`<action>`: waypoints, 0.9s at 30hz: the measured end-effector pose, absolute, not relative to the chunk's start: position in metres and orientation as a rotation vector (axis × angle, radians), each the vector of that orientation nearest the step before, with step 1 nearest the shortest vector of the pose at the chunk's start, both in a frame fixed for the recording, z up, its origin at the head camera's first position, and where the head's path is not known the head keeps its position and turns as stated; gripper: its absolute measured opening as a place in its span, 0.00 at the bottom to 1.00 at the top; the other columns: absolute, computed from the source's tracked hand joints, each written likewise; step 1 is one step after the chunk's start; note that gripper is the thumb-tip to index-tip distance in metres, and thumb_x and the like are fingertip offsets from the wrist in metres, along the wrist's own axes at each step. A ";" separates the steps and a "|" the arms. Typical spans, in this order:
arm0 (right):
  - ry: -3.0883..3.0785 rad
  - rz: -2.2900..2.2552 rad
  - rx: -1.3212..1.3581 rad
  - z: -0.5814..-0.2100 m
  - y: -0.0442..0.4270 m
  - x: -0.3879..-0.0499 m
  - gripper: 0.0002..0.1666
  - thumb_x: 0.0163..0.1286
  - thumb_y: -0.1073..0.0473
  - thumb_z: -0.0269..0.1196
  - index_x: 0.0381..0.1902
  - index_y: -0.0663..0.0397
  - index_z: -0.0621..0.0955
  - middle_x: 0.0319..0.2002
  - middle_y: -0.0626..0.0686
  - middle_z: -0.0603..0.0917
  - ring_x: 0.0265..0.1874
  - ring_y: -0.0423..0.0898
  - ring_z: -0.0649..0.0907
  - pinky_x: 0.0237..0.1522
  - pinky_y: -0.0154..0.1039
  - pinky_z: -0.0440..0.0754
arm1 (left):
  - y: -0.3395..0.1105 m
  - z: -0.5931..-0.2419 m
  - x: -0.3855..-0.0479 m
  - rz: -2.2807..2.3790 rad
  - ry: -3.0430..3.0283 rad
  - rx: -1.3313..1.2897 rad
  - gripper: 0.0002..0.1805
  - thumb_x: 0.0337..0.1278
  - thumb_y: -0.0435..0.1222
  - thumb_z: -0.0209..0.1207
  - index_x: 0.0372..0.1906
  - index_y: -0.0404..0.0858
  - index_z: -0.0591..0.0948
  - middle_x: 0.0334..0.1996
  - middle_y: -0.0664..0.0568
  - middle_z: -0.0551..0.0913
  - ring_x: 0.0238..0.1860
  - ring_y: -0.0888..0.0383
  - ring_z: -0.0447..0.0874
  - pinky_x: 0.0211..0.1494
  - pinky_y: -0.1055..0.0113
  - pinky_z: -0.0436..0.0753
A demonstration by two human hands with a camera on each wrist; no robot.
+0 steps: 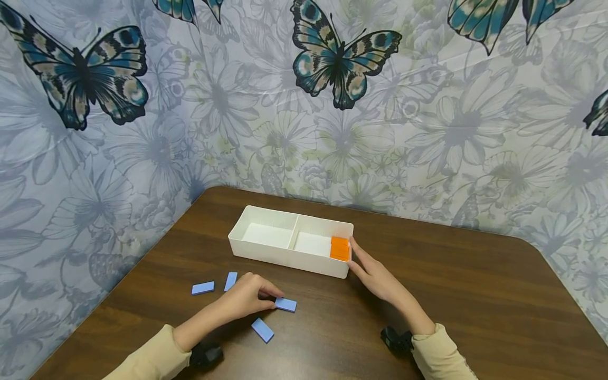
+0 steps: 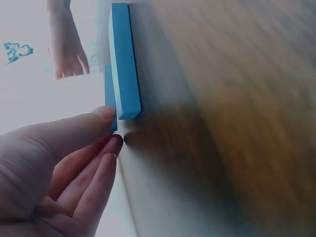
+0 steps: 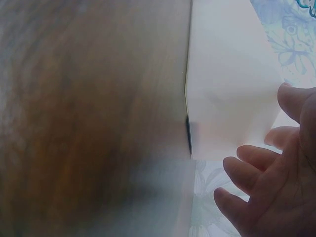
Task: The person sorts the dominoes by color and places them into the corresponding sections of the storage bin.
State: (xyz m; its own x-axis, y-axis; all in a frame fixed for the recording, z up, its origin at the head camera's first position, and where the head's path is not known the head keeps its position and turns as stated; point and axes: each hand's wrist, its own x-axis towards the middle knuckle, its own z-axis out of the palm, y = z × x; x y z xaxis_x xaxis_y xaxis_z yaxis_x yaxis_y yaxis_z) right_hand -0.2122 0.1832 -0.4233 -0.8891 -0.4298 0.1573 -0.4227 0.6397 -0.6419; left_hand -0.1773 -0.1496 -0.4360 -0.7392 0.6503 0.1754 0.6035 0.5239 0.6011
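My left hand (image 1: pixel 244 298) pinches one end of a blue block (image 1: pixel 286 305) between thumb and fingers, low over the table. In the left wrist view the thumb and fingertips of the left hand (image 2: pixel 64 168) meet at that block (image 2: pixel 109 94), behind a nearer blue block (image 2: pixel 126 61). Against the right end of the white two-part box (image 1: pixel 285 256) my right hand (image 1: pixel 380 277) rests with its fingers extended. Orange blocks (image 1: pixel 339 248) lie at the right end of the box's right compartment. The right wrist view has the right hand (image 3: pixel 276 173) beside the box wall (image 3: pixel 227 89).
Another blue block (image 1: pixel 263 330) lies nearer the front, below the pinched one. Two more blue blocks, one at the left (image 1: pixel 202 287) and one partly behind the left hand (image 1: pixel 230 281), lie on the brown table (image 1: pixel 475 295). A patterned cloth (image 1: pixel 427 174) hangs behind the table.
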 end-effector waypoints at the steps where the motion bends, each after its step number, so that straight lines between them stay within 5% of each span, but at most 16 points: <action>1: 2.835 -1.106 -0.737 -0.423 0.183 -0.212 0.40 0.74 0.43 0.48 0.73 0.56 0.50 0.71 0.56 0.51 0.67 0.55 0.57 0.64 0.56 0.56 | -0.150 -0.436 -0.178 1.046 2.666 1.092 0.12 0.46 0.27 0.68 0.39 0.37 0.87 0.36 0.56 0.85 0.39 0.65 0.82 0.38 0.75 0.80; 27: 2.833 -1.113 -0.747 -0.424 0.183 -0.213 0.39 0.74 0.45 0.48 0.73 0.57 0.50 0.72 0.55 0.50 0.67 0.55 0.57 0.64 0.55 0.56 | -0.169 -0.424 -0.192 1.587 2.323 0.833 0.21 0.50 0.26 0.65 0.51 0.23 0.78 0.39 0.44 0.85 0.41 0.55 0.84 0.43 0.67 0.81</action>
State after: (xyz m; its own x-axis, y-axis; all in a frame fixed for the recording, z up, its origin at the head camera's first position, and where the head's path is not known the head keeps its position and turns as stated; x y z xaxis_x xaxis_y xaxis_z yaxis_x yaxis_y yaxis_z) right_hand -0.2127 0.1825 -0.4242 -0.8865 -0.4333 0.1625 -0.4281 0.6344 -0.6436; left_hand -0.1921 -0.1692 -0.4238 -0.8191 0.5562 0.1409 0.3336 0.2619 0.9056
